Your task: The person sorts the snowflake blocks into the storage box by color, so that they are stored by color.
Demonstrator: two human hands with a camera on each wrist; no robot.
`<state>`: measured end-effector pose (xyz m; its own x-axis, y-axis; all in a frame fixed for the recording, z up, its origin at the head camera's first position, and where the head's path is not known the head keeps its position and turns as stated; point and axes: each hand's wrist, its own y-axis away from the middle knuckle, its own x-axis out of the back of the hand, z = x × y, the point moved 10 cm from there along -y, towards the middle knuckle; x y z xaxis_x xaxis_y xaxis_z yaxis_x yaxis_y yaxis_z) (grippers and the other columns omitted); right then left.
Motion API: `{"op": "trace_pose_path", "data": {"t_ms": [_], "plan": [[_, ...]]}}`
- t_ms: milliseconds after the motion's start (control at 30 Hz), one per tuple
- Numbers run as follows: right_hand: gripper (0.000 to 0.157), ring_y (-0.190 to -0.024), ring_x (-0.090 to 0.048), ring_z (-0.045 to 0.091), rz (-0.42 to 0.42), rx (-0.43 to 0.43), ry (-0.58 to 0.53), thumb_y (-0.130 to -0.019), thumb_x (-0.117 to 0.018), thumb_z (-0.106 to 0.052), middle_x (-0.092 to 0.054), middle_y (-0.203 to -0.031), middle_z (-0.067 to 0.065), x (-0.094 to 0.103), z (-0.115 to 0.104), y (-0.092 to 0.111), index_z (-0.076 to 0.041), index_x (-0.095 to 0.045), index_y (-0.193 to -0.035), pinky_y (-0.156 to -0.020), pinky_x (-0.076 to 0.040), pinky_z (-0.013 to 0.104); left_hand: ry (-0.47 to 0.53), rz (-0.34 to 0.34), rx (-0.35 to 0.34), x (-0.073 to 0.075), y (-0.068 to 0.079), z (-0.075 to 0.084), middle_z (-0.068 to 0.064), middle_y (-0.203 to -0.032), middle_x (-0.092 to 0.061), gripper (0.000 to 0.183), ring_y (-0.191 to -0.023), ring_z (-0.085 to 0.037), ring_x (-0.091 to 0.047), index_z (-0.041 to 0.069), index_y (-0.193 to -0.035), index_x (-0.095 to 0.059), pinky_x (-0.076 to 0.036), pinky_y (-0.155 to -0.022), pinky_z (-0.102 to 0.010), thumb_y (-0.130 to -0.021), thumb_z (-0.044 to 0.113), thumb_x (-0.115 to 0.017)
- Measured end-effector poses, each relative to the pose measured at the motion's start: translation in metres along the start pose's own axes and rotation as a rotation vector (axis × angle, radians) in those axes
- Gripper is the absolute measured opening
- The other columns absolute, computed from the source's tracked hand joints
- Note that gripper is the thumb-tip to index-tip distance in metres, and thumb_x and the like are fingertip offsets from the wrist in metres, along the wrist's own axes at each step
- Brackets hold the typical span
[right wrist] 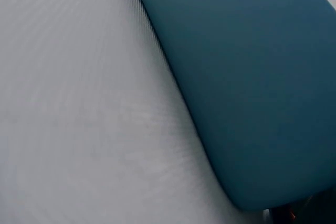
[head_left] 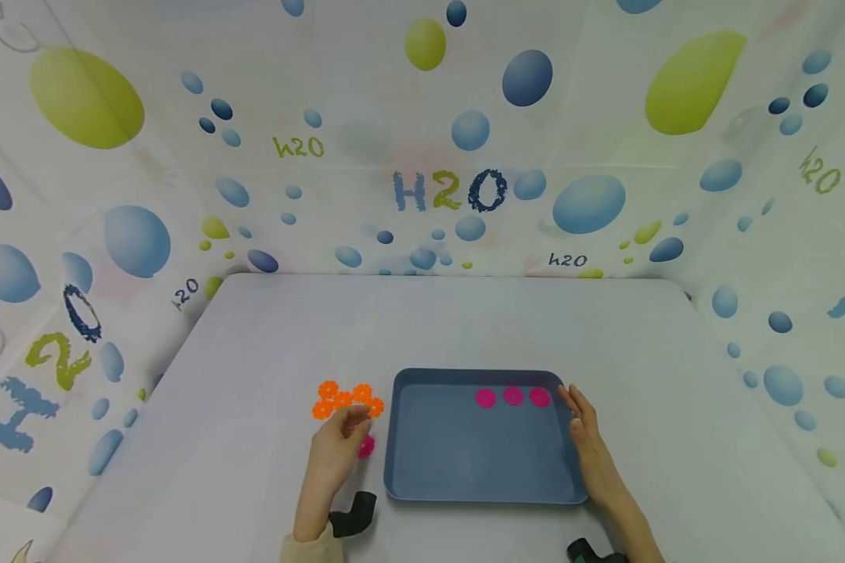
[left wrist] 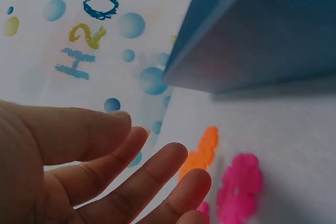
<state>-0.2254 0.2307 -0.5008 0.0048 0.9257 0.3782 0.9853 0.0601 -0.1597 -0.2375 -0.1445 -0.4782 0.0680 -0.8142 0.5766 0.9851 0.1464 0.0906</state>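
My left hand (head_left: pixel 336 446) hovers over small flower-shaped pieces left of the blue-grey tray (head_left: pixel 479 496). Its fingers are loosely bent, and nothing shows between thumb and fingertips in the left wrist view. Just beyond the fingers lie several orange flower pieces (head_left: pixel 328 389), bunched together. A pink flower piece (head_left: pixel 367 446) is partly hidden behind this hand; it also appears as a pink flower (left wrist: pixel 240 190) in the left wrist view. Along the tray's right rim, my right hand (head_left: pixel 595 453) rests with fingers extended. Inside the tray, three pink flower pieces (head_left: pixel 513 396) sit in a row at the back right.
The white tabletop (head_left: pixel 465 320) surrounds the tray. Behind and at the sides hangs a white curtain (head_left: pixel 366 86) printed with blue and green drops. Black wrist mounts (head_left: pixel 355 514) are strapped at both wrists.
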Motion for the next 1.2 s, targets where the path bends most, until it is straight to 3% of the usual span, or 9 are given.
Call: {"op": "trace_pose_path", "data": {"t_ms": [167,367,600,900,1100,1200], "plan": [[0.055,-0.147,-0.011,0.032,-0.004,-0.001,0.002,-0.107,-0.019,-0.033,-0.022,-0.159,0.019,0.0,0.0,0.0,-0.011,-0.004,-0.156,-0.107,-0.013,0.071,-0.08,0.021,-0.05,-0.001,0.007,-0.002,-0.013,-0.103,-0.071,0.025,-0.088,-0.023,-0.066,0.002,-0.11,-0.066,-0.055,-0.076,-0.034,-0.086,0.001,-0.063],[0.054,-0.148,-0.012,0.016,0.001,0.003,0.003,-0.107,-0.019,-0.032,-0.023,-0.158,0.018,0.001,0.0,0.0,-0.013,-0.004,-0.156,-0.107,-0.013,0.07,-0.175,0.042,-0.104,-0.001,0.009,-0.002,-0.012,-0.097,-0.071,0.034,-0.084,-0.025,-0.064,0.003,-0.107,-0.069,-0.054,-0.077,-0.041,-0.075,-0.008,-0.066],[0.054,-0.148,-0.012,0.017,0.0,-0.005,-0.001,-0.107,-0.019,-0.033,-0.023,-0.158,0.018,0.0,0.002,0.0,-0.014,-0.005,-0.156,-0.107,-0.013,0.07,-0.324,0.044,-0.142,-0.003,0.008,0.003,-0.012,-0.092,-0.065,0.033,-0.083,-0.027,-0.06,0.003,-0.106,-0.069,-0.053,-0.075,-0.043,-0.074,-0.003,-0.07],[0.056,-0.146,-0.01,0.041,-0.008,-0.008,-0.015,-0.107,-0.019,-0.036,-0.021,-0.159,0.019,-0.001,0.001,0.0,-0.012,-0.004,-0.156,-0.107,-0.012,0.072,-0.403,-0.018,-0.072,0.0,0.006,0.001,-0.012,-0.087,-0.059,0.021,-0.078,-0.026,-0.057,0.005,-0.093,-0.07,-0.05,-0.064,-0.037,-0.073,0.002,-0.075],[0.057,-0.147,-0.01,0.036,-0.008,-0.013,-0.016,-0.107,-0.019,-0.037,-0.021,-0.159,0.018,-0.001,0.001,-0.001,-0.011,-0.004,-0.156,-0.107,-0.012,0.071,-0.358,-0.058,0.026,0.001,0.007,-0.008,-0.006,-0.073,-0.057,0.016,-0.065,-0.02,-0.051,0.009,-0.084,-0.064,-0.041,-0.054,-0.029,-0.074,0.008,-0.076],[0.056,-0.148,-0.011,0.031,-0.006,-0.012,-0.016,-0.107,-0.02,-0.036,-0.022,-0.159,0.018,-0.001,0.002,-0.001,-0.012,-0.004,-0.156,-0.107,-0.012,0.07,-0.315,-0.083,0.041,0.0,0.006,-0.011,-0.001,-0.067,-0.057,0.014,-0.062,-0.017,-0.049,0.01,-0.084,-0.062,-0.038,-0.054,-0.027,-0.078,0.008,-0.075]]}}
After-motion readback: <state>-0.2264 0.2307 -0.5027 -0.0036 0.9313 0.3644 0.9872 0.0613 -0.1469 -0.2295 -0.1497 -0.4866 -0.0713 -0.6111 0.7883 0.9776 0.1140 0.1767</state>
